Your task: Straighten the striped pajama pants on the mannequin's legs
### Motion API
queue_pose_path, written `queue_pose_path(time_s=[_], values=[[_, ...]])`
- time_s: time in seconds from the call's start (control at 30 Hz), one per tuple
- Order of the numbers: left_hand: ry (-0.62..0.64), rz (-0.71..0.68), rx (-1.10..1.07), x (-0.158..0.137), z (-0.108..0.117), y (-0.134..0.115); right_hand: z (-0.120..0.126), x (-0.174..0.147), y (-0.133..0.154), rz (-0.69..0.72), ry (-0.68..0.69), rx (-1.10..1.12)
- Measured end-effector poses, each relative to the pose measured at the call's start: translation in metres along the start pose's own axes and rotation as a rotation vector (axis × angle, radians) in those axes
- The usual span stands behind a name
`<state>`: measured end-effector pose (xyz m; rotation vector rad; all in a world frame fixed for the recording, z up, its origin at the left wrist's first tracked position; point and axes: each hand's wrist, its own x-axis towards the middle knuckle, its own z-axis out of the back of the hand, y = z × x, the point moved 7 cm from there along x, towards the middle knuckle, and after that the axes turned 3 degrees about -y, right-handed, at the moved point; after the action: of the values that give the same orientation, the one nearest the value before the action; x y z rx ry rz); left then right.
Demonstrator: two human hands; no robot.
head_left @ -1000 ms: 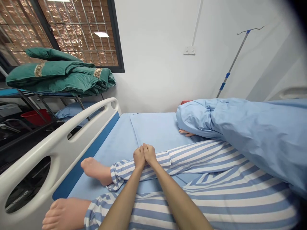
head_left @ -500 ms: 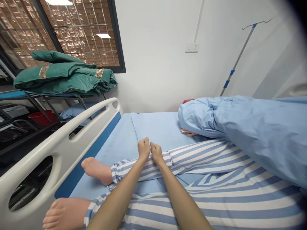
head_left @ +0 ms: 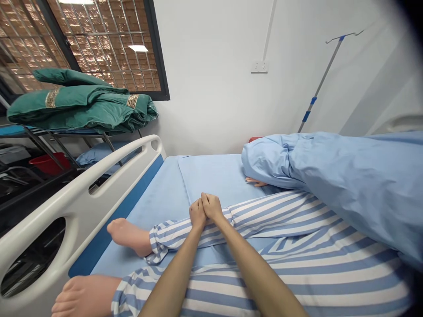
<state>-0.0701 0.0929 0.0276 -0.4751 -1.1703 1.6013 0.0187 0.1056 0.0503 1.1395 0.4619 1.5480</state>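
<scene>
Both my hands are closed into fists above the far lower leg of a smooth, manikin-like figure in blue-and-white striped trousers [head_left: 274, 215]. My left hand [head_left: 197, 214] is at the shin, fingers curled in, with nothing showing in it. Against it and slightly higher, my right hand [head_left: 212, 206] is also curled, its knuckles touching or overlapping the left. Whether the fists press on the trouser leg, I cannot tell. The figure's far foot [head_left: 127, 235] and near foot [head_left: 86, 295] stick out bare at the left. Its fingers [head_left: 256, 181] peek from under a light-blue quilt [head_left: 346, 176].
A cream bed end board [head_left: 112, 165] with cut-out holes stands on the left. Beyond it, folded green bedding [head_left: 89, 105] lies on a rack near a barred window. A drip pole [head_left: 320, 83] rises at the right by the white wall. Light-blue sheet [head_left: 214, 171] covers the mattress.
My fists were side by side with a small gap; now they meet, the right one shifted left over the left one. The view has turned slightly right.
</scene>
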Motion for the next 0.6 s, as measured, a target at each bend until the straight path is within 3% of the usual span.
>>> queue_pose_path(time_s=[0.17,0.27,0.47,0.6], values=[[-0.084,-0.014,0.021,0.0,0.002,0.007,0.008,-0.004,-0.013,0.0,-0.003,-0.132],[-0.044,-0.027,0.001,-0.001,-0.003,0.005,0.005,-0.012,-0.023,-0.039,0.0,-0.164],[-0.027,-0.021,-0.076,0.007,-0.008,-0.013,0.007,-0.011,-0.025,-0.03,-0.013,-0.082],[-0.037,-0.019,-0.028,0.001,-0.012,-0.013,0.009,-0.009,-0.03,-0.037,-0.061,-0.002]])
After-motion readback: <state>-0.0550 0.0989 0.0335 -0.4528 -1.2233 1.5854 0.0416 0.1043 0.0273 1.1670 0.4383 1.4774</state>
